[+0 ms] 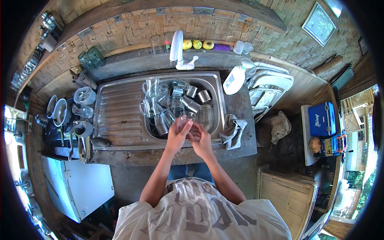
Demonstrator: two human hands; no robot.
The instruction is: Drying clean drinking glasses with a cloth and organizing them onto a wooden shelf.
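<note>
Close to the front edge of the steel sink [220,106], my left hand [176,135] and my right hand [203,142] come together around a clear drinking glass [195,133]. Fingers of both hands are wrapped round it and partly hide it. Just beyond them, the basin is piled with clear glass mugs [150,107] and shiny metal cups [191,105], several lying on their sides. A large clear glass jar [206,116] stands at the basin's right, beside my right hand. Above the far rim rises a white faucet [176,48].
Left of the basin lies the ribbed drainboard [120,114], with pots and a utensil holder [83,130] past it. A grey cloth [233,130] hangs at the front right corner. A white bottle [235,80] stands behind it, near stacked white chairs [272,82].
</note>
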